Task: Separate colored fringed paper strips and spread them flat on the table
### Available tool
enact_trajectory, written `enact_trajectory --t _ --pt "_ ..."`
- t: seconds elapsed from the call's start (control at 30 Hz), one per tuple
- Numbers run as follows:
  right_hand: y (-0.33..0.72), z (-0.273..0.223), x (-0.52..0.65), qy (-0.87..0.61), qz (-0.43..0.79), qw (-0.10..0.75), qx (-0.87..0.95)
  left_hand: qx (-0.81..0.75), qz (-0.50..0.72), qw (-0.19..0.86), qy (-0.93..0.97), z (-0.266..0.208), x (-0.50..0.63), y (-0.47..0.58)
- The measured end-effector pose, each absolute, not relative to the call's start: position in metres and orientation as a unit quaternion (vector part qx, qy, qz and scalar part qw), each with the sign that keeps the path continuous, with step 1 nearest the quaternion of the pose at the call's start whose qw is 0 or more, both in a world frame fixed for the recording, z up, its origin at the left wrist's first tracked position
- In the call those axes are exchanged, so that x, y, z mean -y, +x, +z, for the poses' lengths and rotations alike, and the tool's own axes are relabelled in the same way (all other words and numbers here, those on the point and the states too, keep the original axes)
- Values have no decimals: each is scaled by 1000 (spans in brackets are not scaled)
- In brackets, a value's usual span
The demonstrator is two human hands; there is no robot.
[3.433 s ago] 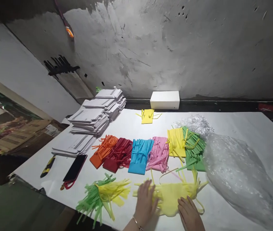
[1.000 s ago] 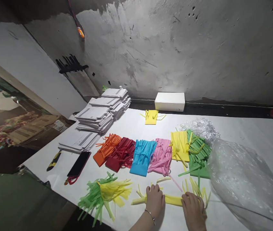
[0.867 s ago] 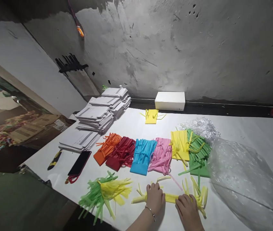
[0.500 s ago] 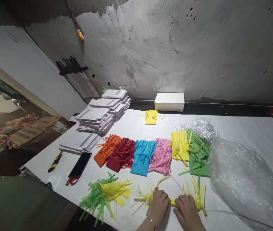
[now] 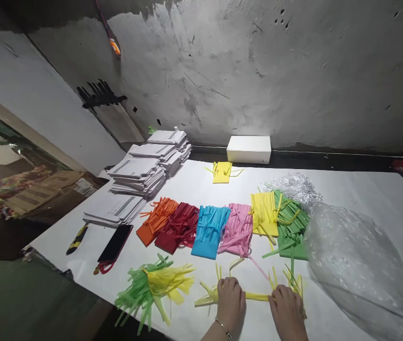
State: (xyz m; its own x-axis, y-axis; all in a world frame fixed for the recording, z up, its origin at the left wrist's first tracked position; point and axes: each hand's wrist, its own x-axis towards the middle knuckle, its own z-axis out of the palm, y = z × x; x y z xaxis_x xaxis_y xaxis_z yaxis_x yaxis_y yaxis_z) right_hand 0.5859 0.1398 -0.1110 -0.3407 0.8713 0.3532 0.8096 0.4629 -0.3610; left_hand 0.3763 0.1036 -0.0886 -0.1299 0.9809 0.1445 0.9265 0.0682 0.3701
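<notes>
A yellow fringed paper tassel (image 5: 257,297) lies sideways on the table near me, its middle a narrow band and its cut strips spreading at both ends. My left hand (image 5: 230,303), with a bracelet at the wrist, has its fingers curled over the band's left part. Over the right end, my right hand (image 5: 287,308) is closed in the same way. Both palms face down, so the fingertips are partly hidden. To the left rests a finished-looking green tassel (image 5: 135,289) joined to a yellow tassel (image 5: 169,282).
Beyond my hands lie fringed paper bundles: orange (image 5: 158,220), dark red (image 5: 177,227), blue (image 5: 210,232), pink (image 5: 237,229), yellow (image 5: 265,213) and green (image 5: 291,227). A clear plastic bag (image 5: 357,265) is at right. Paper stacks (image 5: 135,173), a phone (image 5: 116,243) and a cutter (image 5: 77,239) are left.
My hands have moved apart along the yellow tassel, the right one going rightward. More of the band shows between them, now narrower and straighter. The view has shifted slightly.
</notes>
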Motion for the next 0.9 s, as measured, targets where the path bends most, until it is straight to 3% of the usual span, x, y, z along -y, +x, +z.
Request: enact_trajectory --t 0.1,0.3,0.6,0.9 --pt "576 -112 -139 -529 49 259 807 -744 139 65 651 -90 -109 379" --pt "552 -115 -132 -424 100 292 851 -651 198 29 733 -97 -111 371" --pt "537 -110 -135 -433 152 297 838 -568 235 41 788 -107 -108 363" --pt "558 -112 -134 -429 162 306 834 -614 284 130 725 -107 -107 363"
